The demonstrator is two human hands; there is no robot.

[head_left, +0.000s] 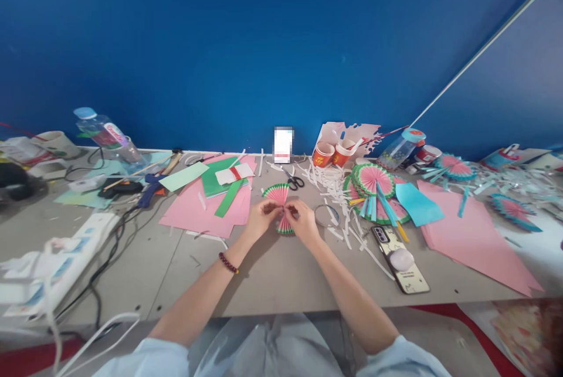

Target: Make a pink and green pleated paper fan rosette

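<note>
A pleated paper fan, pink with a green edge, is held over the table between my two hands. My left hand pinches its folded middle from the left. From the right, my right hand grips the same middle, fingertips close to the left ones. Pleats spread out above and below the fingers; the exact centre is hidden by them. Black-handled scissors lie just beyond the fan. To the right rests a roll of clear tape, as far as its ring shape shows.
Pink sheets with green paper lie left. Finished watermelon fans, paper strips and a phone lie right. Paper cups stand at the back. A power strip with cables occupies the left side.
</note>
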